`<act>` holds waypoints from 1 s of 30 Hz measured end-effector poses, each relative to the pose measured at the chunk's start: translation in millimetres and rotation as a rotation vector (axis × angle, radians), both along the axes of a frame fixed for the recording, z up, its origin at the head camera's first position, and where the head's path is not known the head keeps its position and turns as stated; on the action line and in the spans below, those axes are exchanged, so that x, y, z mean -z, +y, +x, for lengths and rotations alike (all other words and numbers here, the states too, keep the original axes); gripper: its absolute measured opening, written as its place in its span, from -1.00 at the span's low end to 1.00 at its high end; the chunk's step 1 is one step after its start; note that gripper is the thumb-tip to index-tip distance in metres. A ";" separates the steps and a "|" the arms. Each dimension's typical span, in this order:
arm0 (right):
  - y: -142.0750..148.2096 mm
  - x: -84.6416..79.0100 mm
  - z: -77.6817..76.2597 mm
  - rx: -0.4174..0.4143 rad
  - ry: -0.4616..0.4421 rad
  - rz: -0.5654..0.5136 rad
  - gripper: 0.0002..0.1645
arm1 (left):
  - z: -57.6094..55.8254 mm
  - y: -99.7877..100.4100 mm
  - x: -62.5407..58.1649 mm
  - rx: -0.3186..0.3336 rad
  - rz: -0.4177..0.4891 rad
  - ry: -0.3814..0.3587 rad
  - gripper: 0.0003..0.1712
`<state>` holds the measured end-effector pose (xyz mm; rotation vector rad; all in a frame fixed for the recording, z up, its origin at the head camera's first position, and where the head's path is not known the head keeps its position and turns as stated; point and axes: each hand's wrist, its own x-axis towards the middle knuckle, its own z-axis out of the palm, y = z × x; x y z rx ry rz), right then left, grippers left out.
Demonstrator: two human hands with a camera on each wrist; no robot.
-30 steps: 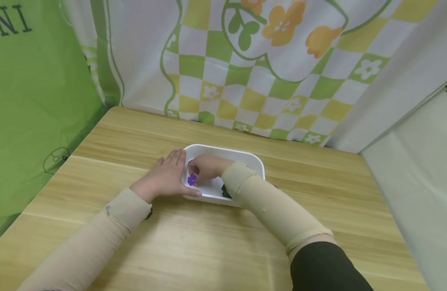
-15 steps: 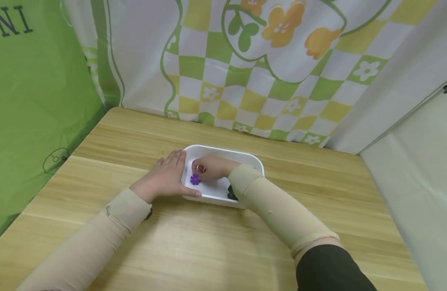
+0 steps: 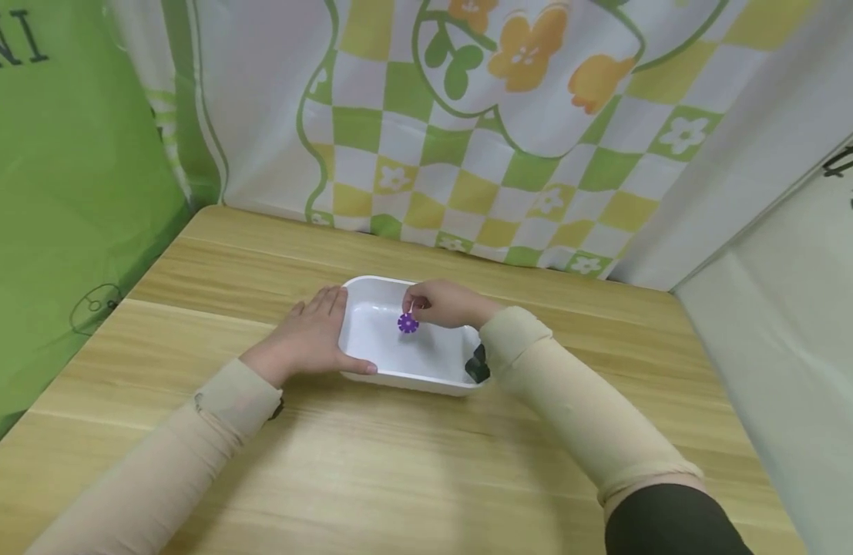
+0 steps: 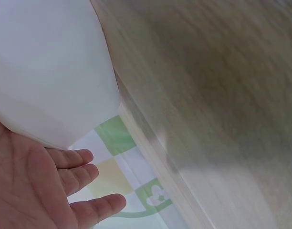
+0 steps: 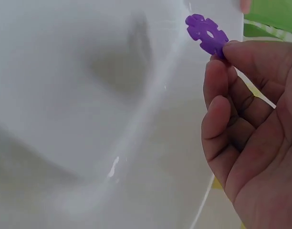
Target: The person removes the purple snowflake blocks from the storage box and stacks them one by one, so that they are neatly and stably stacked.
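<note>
A purple snowflake disc (image 3: pixel 408 323), flat and round with a notched edge and a small slot in the middle, is pinched between thumb and fingertips of my right hand (image 3: pixel 450 302). It hangs over the white plastic tub (image 3: pixel 398 351), and in the right wrist view the disc (image 5: pixel 208 34) shows above the pale tub floor. My left hand (image 3: pixel 308 339) rests against the tub's left end, fingers straight along the outside and thumb on the near rim. In the left wrist view, fingers of the left hand (image 4: pixel 36 186) lie extended beside the tub's outer wall (image 4: pixel 55 71).
The tub stands on a wooden table (image 3: pixel 371 470) near its far side. Behind it hangs a checkered, flowered curtain (image 3: pixel 468 154). A green cloth (image 3: pixel 65 177) is on the left and a pale wall (image 3: pixel 800 324) on the right. A dark device (image 3: pixel 477 364) sits at my right wrist.
My right hand has moved right and away from the tub's left end, carrying the purple snowflake disc with it. My left hand keeps its place on the tub. The view has shifted slightly.
</note>
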<state>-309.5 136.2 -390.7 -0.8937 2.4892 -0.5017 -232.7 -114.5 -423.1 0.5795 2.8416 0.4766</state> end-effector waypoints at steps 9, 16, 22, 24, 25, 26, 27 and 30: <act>32.9 -15.0 5.5 0.087 -0.053 -0.127 -0.84 | -1.6 -0.7 3.1 0.002 0.005 0.005 0.69; 59.4 -15.5 9.4 0.149 -0.071 -0.170 -0.83 | -0.9 -0.3 2.3 0.004 -0.004 -0.007 0.68; 80.8 -14.5 13.8 0.235 -0.104 -0.251 -0.82 | -0.5 0.1 2.5 0.008 -0.002 -0.016 0.69; 87.8 -13.0 15.2 0.270 -0.108 -0.278 -0.81 | -0.9 -0.1 2.6 0.008 0.002 -0.013 0.68; 91.3 -11.7 15.6 0.285 -0.109 -0.286 -0.81 | -1.0 -0.3 2.7 0.007 0.004 -0.011 0.68; 94.7 -10.2 15.9 0.300 -0.112 -0.295 -0.80 | -1.0 -0.4 2.5 0.006 0.003 -0.011 0.68; 98.1 -8.7 16.3 0.316 -0.116 -0.302 -0.80 | -0.9 -0.5 2.2 0.005 0.005 -0.012 0.68; 107.8 -4.4 17.3 0.350 -0.127 -0.317 -0.79 | -0.8 -0.3 0.8 0.007 -0.001 -0.013 0.68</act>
